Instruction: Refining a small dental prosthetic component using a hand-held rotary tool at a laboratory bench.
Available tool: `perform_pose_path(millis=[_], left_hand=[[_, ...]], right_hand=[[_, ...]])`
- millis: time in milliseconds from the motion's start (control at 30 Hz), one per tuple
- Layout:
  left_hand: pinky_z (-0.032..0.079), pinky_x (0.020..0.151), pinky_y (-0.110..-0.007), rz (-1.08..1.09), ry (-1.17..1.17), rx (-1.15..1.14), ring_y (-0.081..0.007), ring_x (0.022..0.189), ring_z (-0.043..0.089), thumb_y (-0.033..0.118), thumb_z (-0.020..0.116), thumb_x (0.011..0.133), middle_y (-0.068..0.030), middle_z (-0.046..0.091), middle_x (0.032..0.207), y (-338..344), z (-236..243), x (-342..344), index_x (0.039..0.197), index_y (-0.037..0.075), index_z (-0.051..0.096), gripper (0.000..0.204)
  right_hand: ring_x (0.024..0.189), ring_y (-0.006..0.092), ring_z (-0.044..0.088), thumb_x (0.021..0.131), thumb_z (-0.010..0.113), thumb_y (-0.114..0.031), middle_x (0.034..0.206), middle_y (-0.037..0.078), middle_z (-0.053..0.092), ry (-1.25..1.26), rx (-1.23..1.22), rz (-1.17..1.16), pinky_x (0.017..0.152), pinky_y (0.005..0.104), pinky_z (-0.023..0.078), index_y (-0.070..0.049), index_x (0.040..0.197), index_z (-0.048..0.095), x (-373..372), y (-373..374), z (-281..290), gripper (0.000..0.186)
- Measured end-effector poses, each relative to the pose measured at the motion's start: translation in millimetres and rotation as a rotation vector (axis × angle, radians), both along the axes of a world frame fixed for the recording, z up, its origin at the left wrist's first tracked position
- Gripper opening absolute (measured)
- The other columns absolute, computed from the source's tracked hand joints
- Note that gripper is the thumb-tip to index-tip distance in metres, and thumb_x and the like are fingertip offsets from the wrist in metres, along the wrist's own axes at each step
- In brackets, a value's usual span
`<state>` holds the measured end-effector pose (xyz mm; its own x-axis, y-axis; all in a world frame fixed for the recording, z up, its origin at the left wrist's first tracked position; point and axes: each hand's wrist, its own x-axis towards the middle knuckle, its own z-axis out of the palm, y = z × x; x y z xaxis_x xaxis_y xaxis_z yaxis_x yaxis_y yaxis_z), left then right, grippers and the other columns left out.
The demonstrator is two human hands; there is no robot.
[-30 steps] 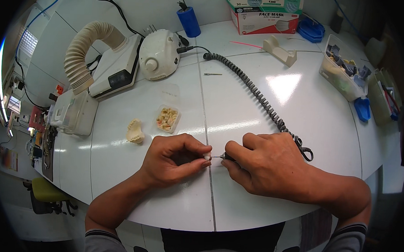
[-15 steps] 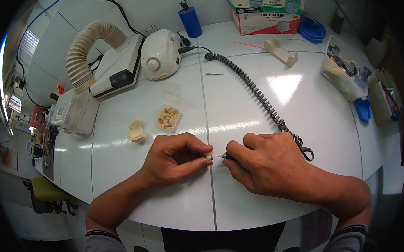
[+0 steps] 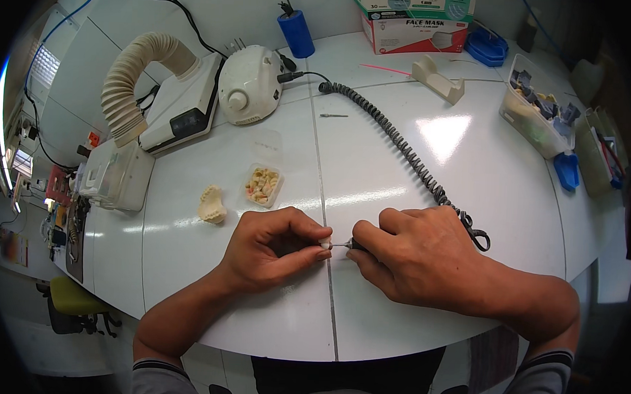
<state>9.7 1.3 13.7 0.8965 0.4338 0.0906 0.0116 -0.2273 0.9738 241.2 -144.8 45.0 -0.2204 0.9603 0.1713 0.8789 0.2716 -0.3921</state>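
While left hand (image 3: pixel 267 255) pinches small tooth piece (image 3: pixel 324 242), right hand (image 3: pixel 418 258) grips handpiece (image 3: pixel 348 245); brace both on tabletop (image 3: pixel 429 174), light pressure.

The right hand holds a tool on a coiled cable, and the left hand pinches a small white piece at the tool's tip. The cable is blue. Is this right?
Not quite. The head view shows the coiled cable is dark grey, not blue. The rest holds: the right hand holds the tool, the left hand pinches the small white piece.
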Motion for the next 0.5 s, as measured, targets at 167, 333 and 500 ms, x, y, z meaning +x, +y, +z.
perform_pose_path(millis=[167, 333, 500], left_hand=[[0.062, 0.089, -0.027, 0.0, 0.017, -0.011, -0.0147, 0.1, 0.076, -0.007, 0.074, 0.096, -0.0118, 0.078, 0.106, -0.5, 1.1, 0.7, 0.116, -0.007, 0.072, 0.02], [0.062, 0.088, -0.028, -0.019, 0.01, 0.026, -0.0148, 0.1, 0.076, -0.007, 0.074, 0.096, -0.0121, 0.078, 0.106, -0.1, 1.2, 1.0, 0.116, -0.007, 0.072, 0.019], [0.062, 0.088, -0.028, -0.016, -0.001, 0.01, -0.0149, 0.1, 0.076, -0.007, 0.073, 0.097, -0.0118, 0.077, 0.107, -0.5, 0.0, 0.3, 0.116, -0.007, 0.072, 0.019]], right_hand=[[0.057, 0.0326, 0.07, 0.101, 0.069, -0.029, 0.07, 0.016, 0.067, 0.008, -0.014, -0.003, 0.048, 0.0453, 0.053, -0.003, 0.096, 0.069, 0.5, -0.1, 1.2, 0.027], [0.057, 0.0328, 0.07, 0.101, 0.069, -0.029, 0.071, 0.016, 0.068, 0.007, -0.028, -0.013, 0.048, 0.0456, 0.053, -0.003, 0.096, 0.069, -0.2, -0.6, 2.6, 0.027], [0.054, 0.0273, 0.066, 0.098, 0.074, -0.029, 0.067, 0.008, 0.064, -0.033, 0.061, -0.031, 0.046, 0.0418, 0.05, -0.008, 0.093, 0.069, -1.2, -1.7, -3.0, 0.022]])
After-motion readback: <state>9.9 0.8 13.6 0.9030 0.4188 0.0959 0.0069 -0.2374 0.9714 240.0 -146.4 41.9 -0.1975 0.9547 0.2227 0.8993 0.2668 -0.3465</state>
